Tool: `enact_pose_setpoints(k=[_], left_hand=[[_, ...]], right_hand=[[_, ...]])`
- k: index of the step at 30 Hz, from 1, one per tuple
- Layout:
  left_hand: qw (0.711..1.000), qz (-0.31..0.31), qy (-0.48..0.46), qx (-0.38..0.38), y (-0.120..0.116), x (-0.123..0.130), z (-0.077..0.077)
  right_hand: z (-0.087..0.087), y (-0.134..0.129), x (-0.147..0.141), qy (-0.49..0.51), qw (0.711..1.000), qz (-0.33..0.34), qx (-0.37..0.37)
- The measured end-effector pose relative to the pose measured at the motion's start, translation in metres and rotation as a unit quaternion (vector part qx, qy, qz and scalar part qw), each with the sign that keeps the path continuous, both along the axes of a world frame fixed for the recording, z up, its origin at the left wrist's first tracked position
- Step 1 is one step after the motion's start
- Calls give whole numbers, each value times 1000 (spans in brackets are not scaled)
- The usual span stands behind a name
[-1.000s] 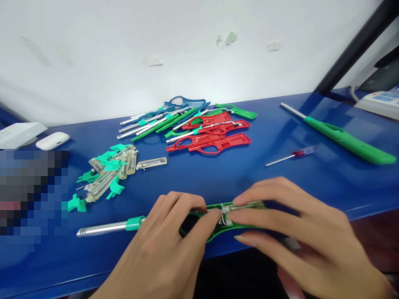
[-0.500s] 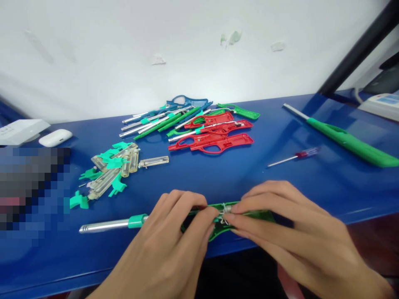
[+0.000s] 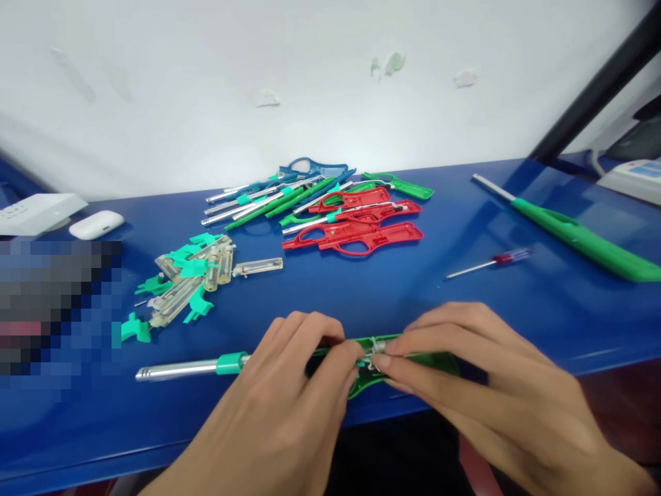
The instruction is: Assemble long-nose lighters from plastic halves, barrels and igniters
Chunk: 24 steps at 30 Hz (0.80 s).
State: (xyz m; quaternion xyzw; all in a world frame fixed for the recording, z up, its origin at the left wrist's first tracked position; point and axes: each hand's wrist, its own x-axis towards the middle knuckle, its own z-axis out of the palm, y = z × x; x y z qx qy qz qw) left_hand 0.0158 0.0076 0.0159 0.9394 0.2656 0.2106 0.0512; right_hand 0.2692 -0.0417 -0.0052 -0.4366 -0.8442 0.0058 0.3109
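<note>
Head camera: the green lighter shell (image 3: 436, 362) lies beneath the fingers (image 3: 438, 339).

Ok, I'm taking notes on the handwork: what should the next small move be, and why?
Probably press the clear part gently into the open green shell with the right grip: its fingertips appear to pinch that part at the shell, while the left grip holds the shell; full seating cannot be seen.

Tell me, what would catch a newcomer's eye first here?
Probably the person's left grip and right grip, front and centre, both at an open green casing. Behind lies a jumble of red, green and blue casings; a long green lighter-shaped tool lies at far right. Clear and turquoise parts are heaped at left.
</note>
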Motion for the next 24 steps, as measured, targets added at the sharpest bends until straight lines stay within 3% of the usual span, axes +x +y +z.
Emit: enact_pose_setpoints(k=[17,24], left_hand=[[999,28,6,15,0,3,1],[999,29,-32,-8,-5,-2,-4]], right_hand=[[1,1,0,19,1000,7,6],[11,6,-5,61,998,0,15]])
